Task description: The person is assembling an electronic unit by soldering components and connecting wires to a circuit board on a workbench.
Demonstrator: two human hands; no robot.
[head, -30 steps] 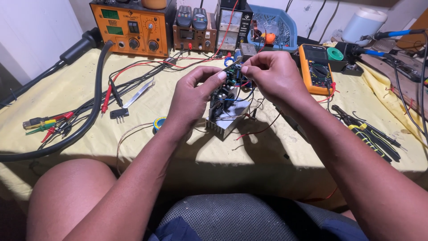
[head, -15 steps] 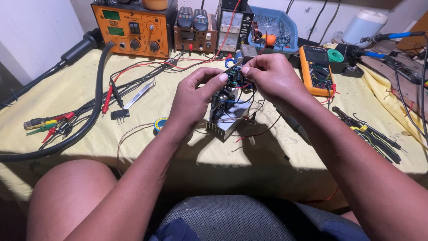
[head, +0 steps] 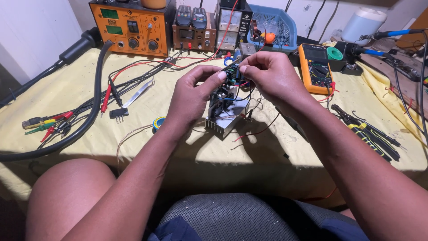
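Two small green rectangular screens (head: 110, 21) were seen on the orange bench unit (head: 131, 27) at the far left. A pale rectangular meter face (head: 228, 20) was set in the dark unit (head: 232, 27) at the far middle, with a small dark display (head: 187, 34) on the brown box (head: 192, 36) just to its left. At the far right, a greyish screen (head: 314, 53) was carried by the orange-edged multimeter (head: 315, 68).

A small green circuit board (head: 232, 73) is held up in the air above a silver heat sink (head: 224, 121), mid desk.
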